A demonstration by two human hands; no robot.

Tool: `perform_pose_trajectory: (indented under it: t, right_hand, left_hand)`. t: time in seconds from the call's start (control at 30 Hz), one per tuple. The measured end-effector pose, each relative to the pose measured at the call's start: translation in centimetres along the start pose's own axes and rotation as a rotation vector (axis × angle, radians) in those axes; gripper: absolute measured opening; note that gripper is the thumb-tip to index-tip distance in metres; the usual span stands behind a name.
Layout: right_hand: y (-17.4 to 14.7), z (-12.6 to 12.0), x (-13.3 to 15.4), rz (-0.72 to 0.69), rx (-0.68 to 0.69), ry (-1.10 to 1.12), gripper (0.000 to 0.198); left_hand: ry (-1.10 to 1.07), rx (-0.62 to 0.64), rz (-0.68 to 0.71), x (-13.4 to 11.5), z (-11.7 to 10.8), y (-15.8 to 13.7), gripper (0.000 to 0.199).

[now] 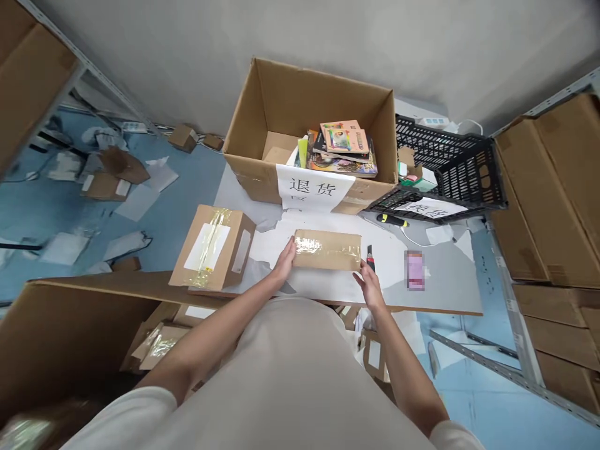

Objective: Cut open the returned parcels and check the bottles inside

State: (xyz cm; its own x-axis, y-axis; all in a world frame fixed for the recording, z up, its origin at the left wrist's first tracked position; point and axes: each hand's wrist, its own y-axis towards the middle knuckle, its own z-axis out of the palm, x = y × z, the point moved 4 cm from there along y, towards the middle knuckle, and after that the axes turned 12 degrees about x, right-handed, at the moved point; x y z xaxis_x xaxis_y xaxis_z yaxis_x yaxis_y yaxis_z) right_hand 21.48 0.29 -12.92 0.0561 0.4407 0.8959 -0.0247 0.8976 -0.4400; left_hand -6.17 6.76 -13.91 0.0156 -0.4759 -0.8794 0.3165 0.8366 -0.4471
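A small taped cardboard box point(328, 250) is between my two hands, above the white tabletop near its front edge. Against its left end lie the fingers of my left hand point(285, 259). At the box's right end, my right hand point(369, 282) touches the lower corner with its fingertips, the other fingers slightly spread. Just right of the box lies a red and black box cutter point(370, 256), close to my right fingers. Left of my left hand stands a larger taped carton point(213, 247) with white labels.
Behind is a big open carton point(253, 172) holding books point(344, 147). Right of it stands a black plastic crate point(469, 169) with small boxes. A yellow and black tool point(392, 220) and a blurred pink item point(415, 270) lie on the table point(445, 294). Stacked cartons point(525, 200) border the right.
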Motion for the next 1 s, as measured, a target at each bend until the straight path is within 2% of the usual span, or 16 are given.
perform_pose_trajectory:
  t: [0.1,0.17,0.23,0.33,0.5,0.7,0.87,1.0]
  right_hand:
    - [-1.1,-1.3,-2.3,0.047,-0.054,-0.005,0.070]
    - [-1.1,-1.6,-3.0,0.033,-0.035,-0.059,0.073]
    - [-0.8,-1.7,-3.2,-0.010,0.006,-0.110,0.074]
    - [-0.4,-1.8,-3.2,-0.046,0.039,-0.135,0.078]
    - [0.5,-2.4,-3.4,0.014,0.015,-0.231,0.085]
    - [1.8,-2.4,-3.0,0.003,0.066,-0.265,0.074]
    - [1.8,-2.5,-1.9,-0.037,0.132,-0.286,0.064]
    - [1.6,-3.1,-0.5,-0.034,0.026,-0.423,0.061]
  left_hand:
    - [0.038,0.124,0.000,1.1,1.6,1.8,0.080]
    - [0.096,0.165,0.049,2.0,2.2,2.5,0.088]
    - [0.150,0.159,0.061,3.0,2.1,2.6,0.099]
    - [0.192,0.144,-0.005,4.4,1.4,2.1,0.106]
    - [0.230,0.173,0.026,4.8,0.8,0.9,0.116]
    - [0.168,0.156,0.111,5.1,1.2,1.0,0.083]
    - [0.220,0.092,0.094,4.3,1.1,0.8,0.069]
    - [0.368,-0.027,0.117,2.1,0.4,0.5,0.053]
